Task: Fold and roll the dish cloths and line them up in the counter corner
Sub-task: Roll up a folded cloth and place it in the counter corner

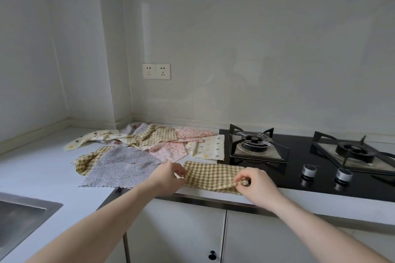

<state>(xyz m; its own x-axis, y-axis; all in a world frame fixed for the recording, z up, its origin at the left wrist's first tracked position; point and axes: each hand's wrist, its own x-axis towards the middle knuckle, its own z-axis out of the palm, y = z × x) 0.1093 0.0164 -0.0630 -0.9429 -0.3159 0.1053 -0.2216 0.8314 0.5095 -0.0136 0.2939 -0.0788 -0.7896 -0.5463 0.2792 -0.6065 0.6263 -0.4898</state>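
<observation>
Along the counter's (42,168) front edge lay a folded yellow check cloth (211,174), just left of the hob (299,168). The left hand (171,176) pinched its left end with curled fingers; the right hand (255,183) pinched its near right corner. Behind them, a loose pile of cloths (149,145) spread toward the corner. No writing was readable anywhere. White walls carried a double socket (156,71). A sink (19,218) was cut off at the left edge, and the hob's second burner (354,151) at the right.
</observation>
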